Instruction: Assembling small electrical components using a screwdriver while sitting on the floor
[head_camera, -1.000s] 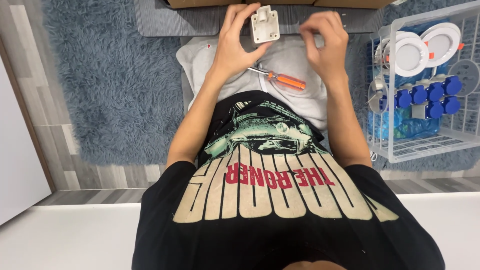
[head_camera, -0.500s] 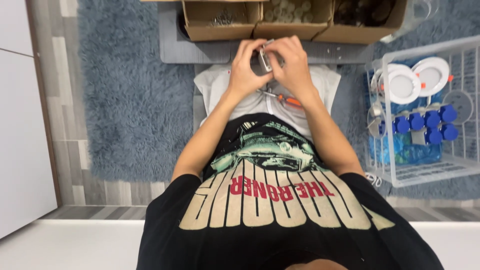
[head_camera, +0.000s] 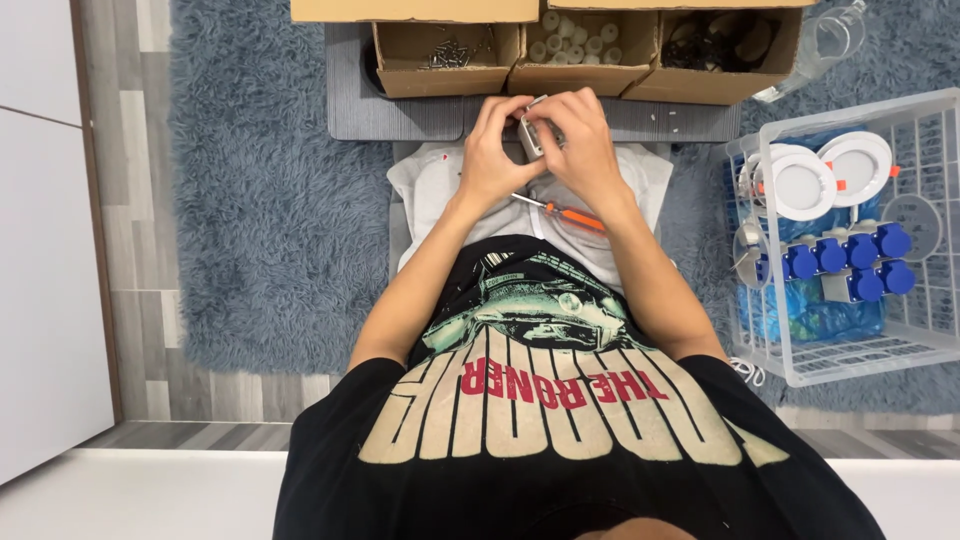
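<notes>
My left hand (head_camera: 492, 152) and my right hand (head_camera: 580, 140) are cupped together around a small white plastic part (head_camera: 530, 134), mostly hidden by the fingers, over my lap. Both hands grip it from either side. An orange-handled screwdriver (head_camera: 570, 214) lies on my light-coloured trousers (head_camera: 430, 185) just below the hands. What the right fingers hold besides the part cannot be made out.
Three open cardboard boxes stand ahead on a grey mat (head_camera: 400, 110): screws (head_camera: 450, 52), white cylinders (head_camera: 575, 40), dark parts (head_camera: 715, 45). A white wire basket (head_camera: 850, 345) at right holds round white lamps and blue pieces. A blue shaggy rug (head_camera: 270, 220) lies underneath.
A second ago my left hand alone held the white part up and my right was apart. The hands then came together on it. The view also tilted, showing the boxes.
</notes>
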